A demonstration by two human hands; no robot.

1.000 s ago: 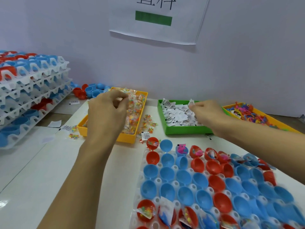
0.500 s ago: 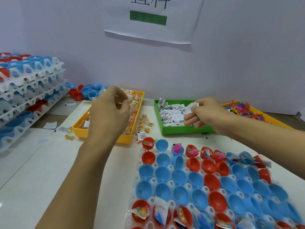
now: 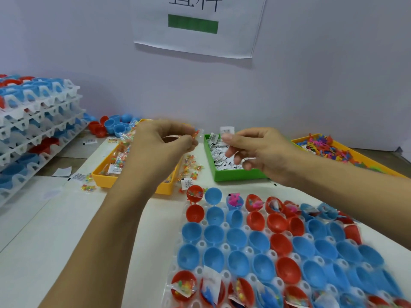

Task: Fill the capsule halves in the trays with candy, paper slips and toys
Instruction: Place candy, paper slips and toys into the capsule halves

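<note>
both forearms come in bare from the lower edge, with no sleeve reaching as far as the wrists. the left hand and the right hand are bare too, no glove, ring or watch to be seen. the fingertips are blurred; nails look short and plain.

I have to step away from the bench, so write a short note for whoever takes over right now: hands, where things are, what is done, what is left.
Left hand pinches a candy packet above the yellow candy tray.
Right hand pinches a paper slip over the green slip tray.
Toys sit in the yellow toy tray at far right.
Done: the capsule tray has filled halves along its far and near rows.
Left: the middle rows of red and blue halves are bare.
Stacked trays stand at left.
</note>
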